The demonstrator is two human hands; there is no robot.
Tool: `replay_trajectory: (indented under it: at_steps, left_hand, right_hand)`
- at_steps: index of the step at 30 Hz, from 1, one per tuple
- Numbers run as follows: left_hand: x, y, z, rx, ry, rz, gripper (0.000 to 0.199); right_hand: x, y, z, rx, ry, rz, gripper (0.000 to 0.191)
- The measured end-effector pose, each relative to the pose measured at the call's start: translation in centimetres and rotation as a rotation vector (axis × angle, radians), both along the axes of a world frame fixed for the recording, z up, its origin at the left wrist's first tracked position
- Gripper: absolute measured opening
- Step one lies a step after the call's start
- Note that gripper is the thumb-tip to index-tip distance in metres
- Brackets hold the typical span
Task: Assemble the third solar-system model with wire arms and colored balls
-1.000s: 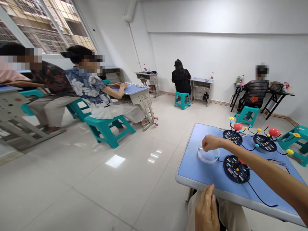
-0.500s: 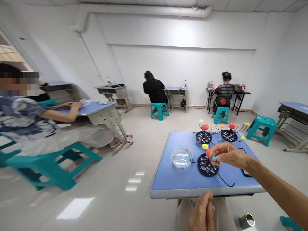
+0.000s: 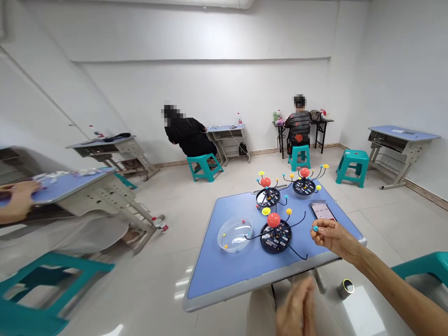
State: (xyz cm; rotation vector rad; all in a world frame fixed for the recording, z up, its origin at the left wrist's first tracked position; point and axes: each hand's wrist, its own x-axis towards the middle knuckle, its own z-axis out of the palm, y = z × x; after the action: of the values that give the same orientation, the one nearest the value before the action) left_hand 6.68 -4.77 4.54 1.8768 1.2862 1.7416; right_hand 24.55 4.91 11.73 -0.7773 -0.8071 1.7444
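Observation:
My right hand [image 3: 329, 237] is closed in a pinch on a small blue ball [image 3: 315, 228], above the right part of the desk. Left of it stands a solar system model [image 3: 276, 237] with a black round base, a red central ball and curved black arms. Yellow and orange pieces sit on some arms; other arms end bare. My left hand [image 3: 296, 305], somewhat blurred, is over my lap below the desk edge, fingers stretched out and nothing seen in it. A clear round dish [image 3: 221, 243] holds a few small coloured balls.
Two more models, one [image 3: 268, 198] behind and another [image 3: 304, 187] to the right, stand on the blue desk [image 3: 217, 275]. A phone [image 3: 322, 211] lies near my right hand. Stools, other desks and seated people surround me; a dark cylinder [image 3: 346, 289] stands on the floor.
My view has turned right. My right hand has moved away from the near model toward the phone, still pinching the blue ball. My left hand stays over my lap.

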Motion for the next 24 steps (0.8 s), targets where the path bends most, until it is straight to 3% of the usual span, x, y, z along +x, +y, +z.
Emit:
replay_trajectory:
  at_steps: [3,5,8,15,24]
  left_hand:
    - [-1.6,3.3,3.1,-0.018,0.038,0.005,0.023]
    - [-1.7,5.7,4.8,-0.107,0.091,-0.063,0.023]
    - [-0.4,8.9,5.9,-0.248,0.156,-0.206,0.03]
    - [3.2,14.2,3.8,-0.346,0.231,-0.294,0.037]
    - [4.9,16.8,2.9,-0.442,0.273,-0.289,0.029]
  right_hand:
    - [0.7,0.3,0.2,0.039,-0.132,-0.086,0.03]
    - [1.1,0.9,0.3,0.105,-0.296,-0.159,0.03]
    - [1.7,2.6,0.4,0.186,-0.532,-0.235,0.032]
    - [2.7,7.0,-0.4,0.217,-0.702,-0.22,0.038]
    - [2.4,8.9,-1.0,0.289,-0.825,-0.171,0.041]
